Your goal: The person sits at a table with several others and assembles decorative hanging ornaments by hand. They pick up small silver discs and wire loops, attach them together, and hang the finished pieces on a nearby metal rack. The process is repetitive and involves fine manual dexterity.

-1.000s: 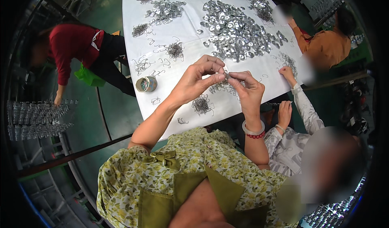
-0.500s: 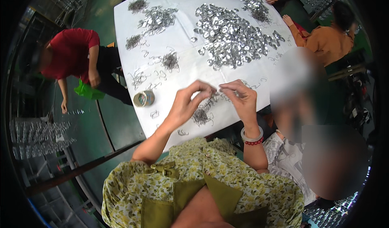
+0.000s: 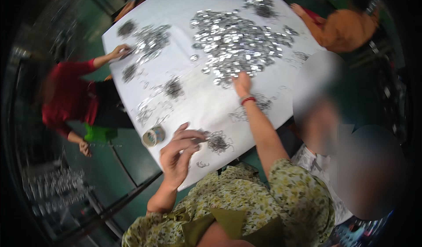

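My left hand (image 3: 179,152) hovers over the near edge of the white table (image 3: 193,102), its fingers curled together beside a small tangle of dark wire clips (image 3: 218,142); whether it pinches a piece is hard to tell. My right hand (image 3: 242,84), with a red bracelet at the wrist, stretches far across the table. Its fingers touch the near edge of the big heap of shiny metal pieces (image 3: 237,49).
A roll of tape (image 3: 153,137) lies at the table's left edge. Smaller piles of clips (image 3: 173,88) dot the cloth. A person in red (image 3: 72,100) reaches onto the table from the left. A person in orange (image 3: 343,27) works at the far right, another sits close on my right.
My two hands were joined over a small piece near the table's edge. Now the right arm has reached forward to the shiny heap and the left hand stays behind.
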The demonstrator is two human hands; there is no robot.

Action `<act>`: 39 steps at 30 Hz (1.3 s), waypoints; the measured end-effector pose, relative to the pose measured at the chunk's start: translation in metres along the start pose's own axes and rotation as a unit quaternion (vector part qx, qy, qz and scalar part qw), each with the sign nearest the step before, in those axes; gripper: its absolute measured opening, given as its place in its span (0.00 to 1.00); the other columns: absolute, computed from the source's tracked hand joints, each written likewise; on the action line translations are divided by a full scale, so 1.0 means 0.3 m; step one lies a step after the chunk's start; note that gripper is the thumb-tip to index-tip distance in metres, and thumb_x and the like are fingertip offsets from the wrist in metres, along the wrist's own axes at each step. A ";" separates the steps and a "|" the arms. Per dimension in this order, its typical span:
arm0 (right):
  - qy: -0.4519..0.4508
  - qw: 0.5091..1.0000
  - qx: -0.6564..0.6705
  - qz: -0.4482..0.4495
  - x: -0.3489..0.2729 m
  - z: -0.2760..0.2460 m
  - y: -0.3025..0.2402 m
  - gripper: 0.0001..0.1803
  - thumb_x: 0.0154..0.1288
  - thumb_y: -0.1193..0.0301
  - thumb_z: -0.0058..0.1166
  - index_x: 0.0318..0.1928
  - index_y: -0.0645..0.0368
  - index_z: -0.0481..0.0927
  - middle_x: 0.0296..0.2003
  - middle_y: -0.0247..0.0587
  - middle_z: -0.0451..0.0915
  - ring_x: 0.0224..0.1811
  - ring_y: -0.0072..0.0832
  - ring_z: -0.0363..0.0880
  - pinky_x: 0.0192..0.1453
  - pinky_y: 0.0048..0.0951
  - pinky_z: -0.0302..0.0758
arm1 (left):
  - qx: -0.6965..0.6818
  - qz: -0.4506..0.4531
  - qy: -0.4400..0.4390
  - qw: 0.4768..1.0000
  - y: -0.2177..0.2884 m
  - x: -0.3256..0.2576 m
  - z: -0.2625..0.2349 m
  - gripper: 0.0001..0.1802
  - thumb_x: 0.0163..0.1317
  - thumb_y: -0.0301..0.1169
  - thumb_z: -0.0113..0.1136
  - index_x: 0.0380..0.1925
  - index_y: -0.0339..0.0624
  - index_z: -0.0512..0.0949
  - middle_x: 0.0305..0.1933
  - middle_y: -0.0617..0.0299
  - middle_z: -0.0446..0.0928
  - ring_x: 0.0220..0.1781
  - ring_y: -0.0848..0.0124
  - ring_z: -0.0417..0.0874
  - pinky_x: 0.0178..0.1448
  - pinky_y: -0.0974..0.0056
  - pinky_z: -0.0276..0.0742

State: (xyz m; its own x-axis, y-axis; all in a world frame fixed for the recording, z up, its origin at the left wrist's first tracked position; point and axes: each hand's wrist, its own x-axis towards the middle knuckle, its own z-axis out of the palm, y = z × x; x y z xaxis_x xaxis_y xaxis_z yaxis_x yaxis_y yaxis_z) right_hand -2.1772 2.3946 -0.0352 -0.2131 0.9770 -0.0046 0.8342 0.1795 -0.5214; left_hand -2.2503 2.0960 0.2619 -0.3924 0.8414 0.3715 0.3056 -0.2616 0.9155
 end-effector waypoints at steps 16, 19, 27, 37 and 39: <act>0.038 0.932 0.360 -0.005 -0.198 -0.264 -0.049 0.10 0.58 0.68 0.57 0.30 0.64 0.82 0.25 0.45 0.81 0.25 0.30 0.81 0.32 0.29 0.76 | -0.144 0.094 0.070 0.983 0.037 -0.024 0.071 0.02 0.66 0.23 0.45 0.34 0.40 0.64 0.33 0.47 0.77 0.41 0.60 0.78 0.65 0.37 0.58; -0.062 0.784 0.616 -0.037 -0.142 -0.161 0.031 0.12 0.62 0.66 0.54 0.35 0.65 0.78 0.28 0.41 0.80 0.29 0.26 0.80 0.35 0.26 0.77 | -0.136 0.107 0.063 0.983 0.053 0.002 0.102 0.02 0.66 0.20 0.43 0.34 0.39 0.66 0.33 0.47 0.77 0.40 0.60 0.79 0.63 0.39 0.62; -0.132 0.760 0.617 -0.157 -0.533 -0.879 -0.342 0.20 0.61 0.80 0.53 0.54 0.69 0.70 0.35 0.45 0.80 0.33 0.27 0.81 0.38 0.23 0.80 | -0.115 -0.046 0.032 0.992 0.022 -0.003 0.134 0.04 0.59 0.21 0.56 0.34 0.32 0.78 0.36 0.57 0.79 0.40 0.72 0.79 0.48 0.69 0.74; -0.074 0.825 0.507 -0.239 -0.635 -0.969 -0.369 0.20 0.54 0.84 0.58 0.49 0.71 0.74 0.33 0.40 0.81 0.37 0.20 0.77 0.47 0.19 0.72 | -0.096 0.016 0.076 0.992 0.009 0.021 0.201 0.11 0.59 0.24 0.59 0.37 0.37 0.66 0.33 0.60 0.76 0.38 0.71 0.82 0.36 0.69 0.75; -0.084 0.830 0.511 -0.209 -0.633 -0.958 -0.374 0.16 0.54 0.84 0.59 0.45 0.71 0.77 0.33 0.42 0.81 0.37 0.21 0.78 0.47 0.19 0.73 | -0.047 0.043 0.086 0.994 -0.011 0.015 0.195 0.13 0.57 0.26 0.61 0.36 0.37 0.66 0.33 0.56 0.76 0.38 0.65 0.82 0.37 0.65 0.75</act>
State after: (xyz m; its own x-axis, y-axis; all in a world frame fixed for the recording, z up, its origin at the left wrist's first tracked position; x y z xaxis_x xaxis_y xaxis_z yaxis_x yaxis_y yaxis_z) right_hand -2.0842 2.2221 0.2695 -0.5153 0.8084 0.2846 -0.1787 0.2234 -0.9582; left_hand -2.2024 2.1284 0.2515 -0.5131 0.7235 0.4618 0.2656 -0.3778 0.8870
